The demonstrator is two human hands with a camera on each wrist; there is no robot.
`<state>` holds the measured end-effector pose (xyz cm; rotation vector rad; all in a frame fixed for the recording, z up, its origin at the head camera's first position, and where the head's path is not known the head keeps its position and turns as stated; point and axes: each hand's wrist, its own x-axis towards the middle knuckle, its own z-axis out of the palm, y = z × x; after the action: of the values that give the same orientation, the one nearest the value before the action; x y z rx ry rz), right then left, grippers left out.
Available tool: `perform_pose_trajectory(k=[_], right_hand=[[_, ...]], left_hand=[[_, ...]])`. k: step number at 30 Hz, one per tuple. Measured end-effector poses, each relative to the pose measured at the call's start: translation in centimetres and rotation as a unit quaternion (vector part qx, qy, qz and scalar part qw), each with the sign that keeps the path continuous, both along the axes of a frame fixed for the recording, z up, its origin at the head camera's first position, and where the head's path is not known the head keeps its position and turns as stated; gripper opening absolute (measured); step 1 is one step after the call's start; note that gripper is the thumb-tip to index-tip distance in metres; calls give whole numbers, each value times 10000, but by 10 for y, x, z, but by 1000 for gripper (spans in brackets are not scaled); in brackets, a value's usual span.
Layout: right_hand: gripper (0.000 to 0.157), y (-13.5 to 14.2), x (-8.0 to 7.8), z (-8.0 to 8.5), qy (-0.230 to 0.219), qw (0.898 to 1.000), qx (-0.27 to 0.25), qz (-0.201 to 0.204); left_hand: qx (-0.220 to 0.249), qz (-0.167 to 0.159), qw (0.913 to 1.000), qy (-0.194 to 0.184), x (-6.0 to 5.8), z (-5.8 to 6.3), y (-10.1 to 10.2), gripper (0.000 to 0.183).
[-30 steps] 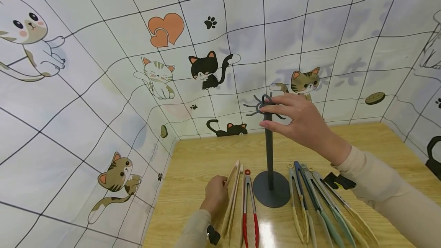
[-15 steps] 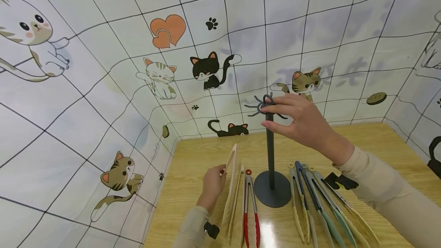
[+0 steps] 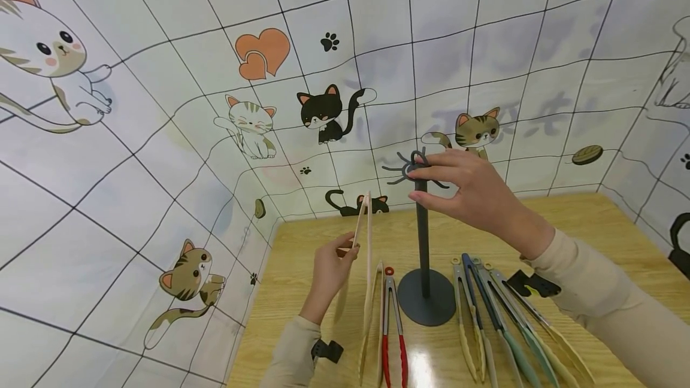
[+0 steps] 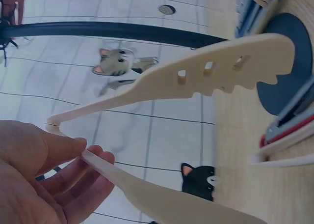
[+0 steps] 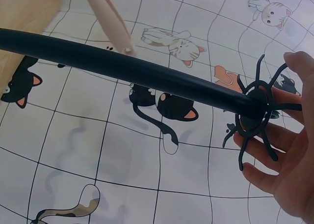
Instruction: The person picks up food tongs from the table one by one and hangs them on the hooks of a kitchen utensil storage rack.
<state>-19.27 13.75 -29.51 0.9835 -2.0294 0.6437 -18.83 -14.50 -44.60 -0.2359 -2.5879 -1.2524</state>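
Note:
My left hand (image 3: 331, 268) pinches one arm of a pair of beige tongs (image 4: 167, 76) near the hinge, between thumb and fingers. The tongs are spread, hinge end up, with slots and a scalloped edge on one arm. They are raised left of a dark grey utensil stand (image 3: 423, 238), which has a round base (image 3: 426, 313) and a ring of curved hooks (image 5: 267, 145) on top. My right hand (image 3: 466, 187) holds the stand's top, fingers behind the ring and thumb at a hook tip. The hooks I see carry nothing.
On the wooden table (image 3: 302, 244), another beige pair of tongs (image 3: 380, 277) and red-handled tongs (image 3: 402, 352) lie left of the base. Several tongs in yellow, blue and green (image 3: 516, 346) lie to its right. A cat-print wall covering (image 3: 377, 17) rises behind and at the sides.
My left hand has lifted the beige tongs up from beside the other tongs, their hinge end rising toward hook height. My right hand has stayed on the stand's top.

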Motion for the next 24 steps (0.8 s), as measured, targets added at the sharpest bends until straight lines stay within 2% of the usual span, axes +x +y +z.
perform_pose_trajectory(k=[5,11,15,19,24], right_hand=[[33,0,0,0,-166,9999,-28,-13],[32,0,0,1,-209,9998,-48,-24],[32,0,0,0,-131,9999,-34,11],[33,0,0,0,-278,9996,-39,-38],[33,0,1,0,-329,9994,-54,-34]], left_hand=[[470,-38,9986,255,2,21,4,33],[991,-271,9934,516,3,43,8,32],[1056,-348,9916,664,2,54,12,33],[1087,-318,9911,703,3,65,18,34],[1050,-384,9912,715,12,83,25,34]])
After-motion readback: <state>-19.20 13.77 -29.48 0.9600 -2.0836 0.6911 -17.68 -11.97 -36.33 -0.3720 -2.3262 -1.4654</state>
